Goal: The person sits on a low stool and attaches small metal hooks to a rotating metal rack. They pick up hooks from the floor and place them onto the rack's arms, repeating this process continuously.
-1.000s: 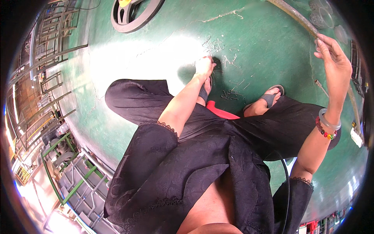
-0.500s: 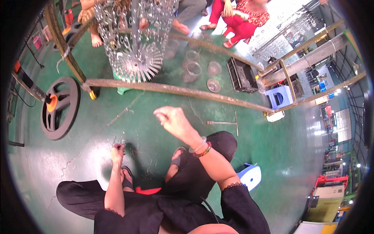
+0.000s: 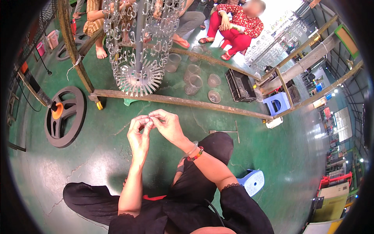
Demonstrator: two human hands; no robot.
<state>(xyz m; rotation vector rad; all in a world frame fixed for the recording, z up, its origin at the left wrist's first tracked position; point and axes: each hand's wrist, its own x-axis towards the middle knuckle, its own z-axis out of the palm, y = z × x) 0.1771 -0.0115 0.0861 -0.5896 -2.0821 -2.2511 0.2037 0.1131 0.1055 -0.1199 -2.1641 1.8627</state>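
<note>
My left hand (image 3: 139, 134) and my right hand (image 3: 167, 125) meet in front of me, fingertips pinched together and touching. Whatever they grip between them is too small to make out. Beyond them hangs a rack of many shiny metal hooks (image 3: 120, 52), strung in vertical chains around a grey post. At its foot is a round metal piece with radiating blades (image 3: 141, 79). A wooden rail (image 3: 183, 100) of the frame runs between my hands and the rack's far side.
Several clear plastic tubs (image 3: 193, 85) and a black crate (image 3: 239, 85) stand on the floor beyond the rail. To the left is a large dark wheel (image 3: 65, 117). A T-shaped metal tool (image 3: 226, 132), blue-white stools (image 3: 252, 182) and seated people (image 3: 237, 31) are around me.
My left hand has risen from low near the floor to meet my right hand. The right hand has shifted slightly, and the fingertips of both now touch.
</note>
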